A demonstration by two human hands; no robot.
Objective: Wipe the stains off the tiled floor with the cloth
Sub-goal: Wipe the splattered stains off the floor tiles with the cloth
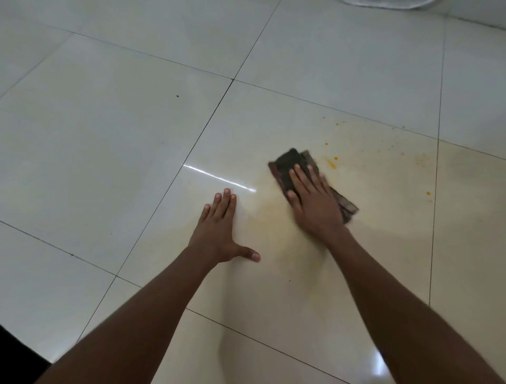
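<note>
A dark folded cloth (287, 167) lies flat on the glossy white tiled floor (109, 123). My right hand (312, 202) presses down on it with straight fingers, covering its middle. Orange-yellow stain spots (331, 163) sit just right of the cloth, with finer specks (421, 160) scattered farther right. A faint yellowish smear (271, 216) spreads on the tile between my hands. My left hand (219, 233) rests flat on the floor to the left, fingers straight and thumb spread, holding nothing.
Dark grout lines (208, 117) cross the floor. A white object (388, 3) shows at the top edge near a wall base. A dark area (13, 353) fills the bottom left corner. A small dark speck (177, 96) lies on a far tile.
</note>
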